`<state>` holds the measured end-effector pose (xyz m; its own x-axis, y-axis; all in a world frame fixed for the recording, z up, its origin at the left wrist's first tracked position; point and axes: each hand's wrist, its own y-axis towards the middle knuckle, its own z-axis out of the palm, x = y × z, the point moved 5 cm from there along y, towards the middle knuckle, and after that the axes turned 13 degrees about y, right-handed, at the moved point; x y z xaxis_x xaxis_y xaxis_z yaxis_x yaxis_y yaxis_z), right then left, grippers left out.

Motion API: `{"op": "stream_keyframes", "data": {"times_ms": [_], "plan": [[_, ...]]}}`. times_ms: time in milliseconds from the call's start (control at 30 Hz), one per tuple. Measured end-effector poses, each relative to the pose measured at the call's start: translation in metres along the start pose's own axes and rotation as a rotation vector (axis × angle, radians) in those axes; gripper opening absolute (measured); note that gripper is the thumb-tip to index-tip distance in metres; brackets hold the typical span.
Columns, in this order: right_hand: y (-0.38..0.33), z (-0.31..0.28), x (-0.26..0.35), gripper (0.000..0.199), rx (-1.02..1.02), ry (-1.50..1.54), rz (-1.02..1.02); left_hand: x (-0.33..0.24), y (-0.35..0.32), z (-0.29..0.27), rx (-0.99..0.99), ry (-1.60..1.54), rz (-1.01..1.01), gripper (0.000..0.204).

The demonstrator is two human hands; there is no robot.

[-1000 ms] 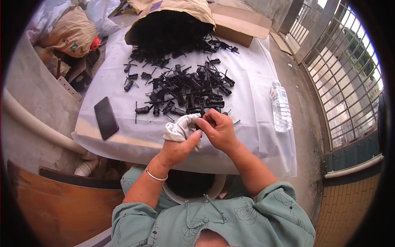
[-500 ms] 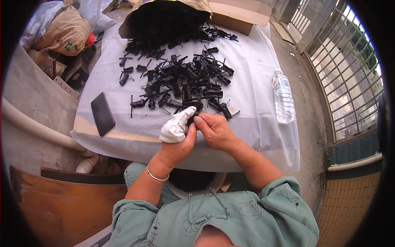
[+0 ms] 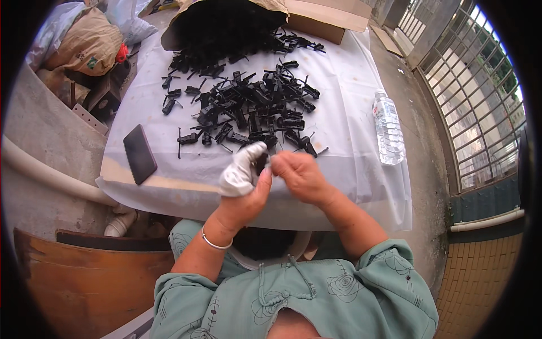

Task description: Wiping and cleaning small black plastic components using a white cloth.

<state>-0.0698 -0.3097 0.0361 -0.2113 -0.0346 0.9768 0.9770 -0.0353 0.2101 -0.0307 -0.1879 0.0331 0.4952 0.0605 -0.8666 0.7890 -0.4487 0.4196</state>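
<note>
My left hand (image 3: 244, 195) has white cloth wrapped over its fingers (image 3: 241, 169) and pinches a small black plastic part (image 3: 262, 164). My right hand (image 3: 299, 175) meets it from the right, fingertips closed on the same part. Both hands hover over the near edge of a table covered with a white sheet (image 3: 350, 85). Just beyond them lies a spread of several black plastic parts (image 3: 254, 107). Farther back, more of these parts spill from an open brown sack (image 3: 226, 22).
A black phone (image 3: 140, 153) lies on the sheet's left side. A clear water bottle (image 3: 387, 129) lies on its right side. A cardboard box (image 3: 327, 20) sits at the far edge. Bags (image 3: 84, 45) pile up at far left; a metal railing (image 3: 480, 96) runs on the right.
The view has shifted slightly, so the table sits lower in the picture. My hands stay together at the table's near edge, still working the small black part.
</note>
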Motion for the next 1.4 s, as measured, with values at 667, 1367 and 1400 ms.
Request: {"op": "stream_keyframes", "data": {"times_ms": [667,1367,1400], "plan": [[-0.003,-0.011,0.008,0.018,-0.024,-0.140,-0.049,0.009,0.000,0.010,0.330,-0.317,-0.240,0.026],[-0.011,-0.067,0.018,0.024,-0.323,-1.052,-0.031,-0.014,0.004,-0.017,0.392,0.352,0.115,0.029],[-0.011,-0.065,0.015,0.027,-0.305,-1.021,-0.016,0.002,0.006,-0.015,0.351,0.274,0.029,0.029]]}}
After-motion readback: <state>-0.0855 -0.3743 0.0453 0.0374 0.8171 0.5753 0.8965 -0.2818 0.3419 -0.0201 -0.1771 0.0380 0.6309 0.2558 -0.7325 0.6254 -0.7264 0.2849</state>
